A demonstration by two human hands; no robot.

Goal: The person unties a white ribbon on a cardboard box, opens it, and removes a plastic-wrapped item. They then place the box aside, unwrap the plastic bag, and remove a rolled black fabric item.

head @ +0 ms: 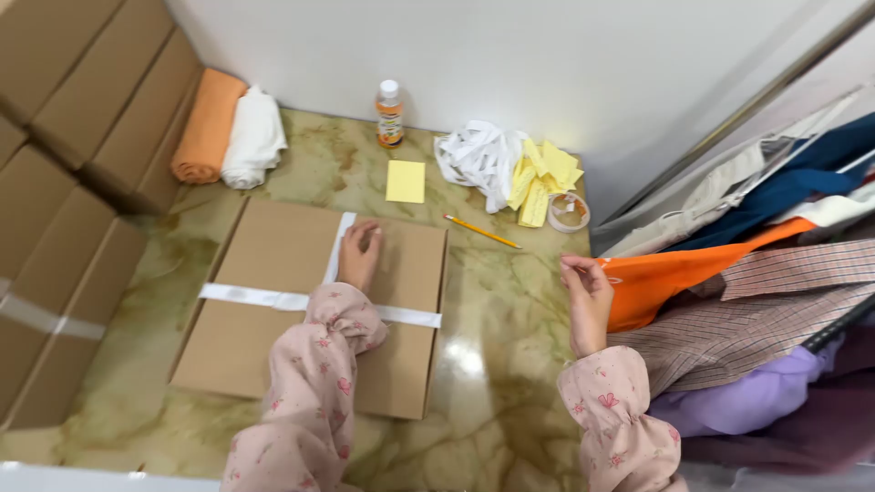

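Left hand (361,253) rests flat and open on the taped box (273,301); right hand (588,301), right of the box, pinches orange cloth (665,273), which I should pull free next.

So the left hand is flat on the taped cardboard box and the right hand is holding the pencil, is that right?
Not quite. The left hand does rest flat on the taped cardboard box, but the right hand is not holding the pencil, which lies alone on the floor. The head view shows the right hand pinching the edge of the orange garment.
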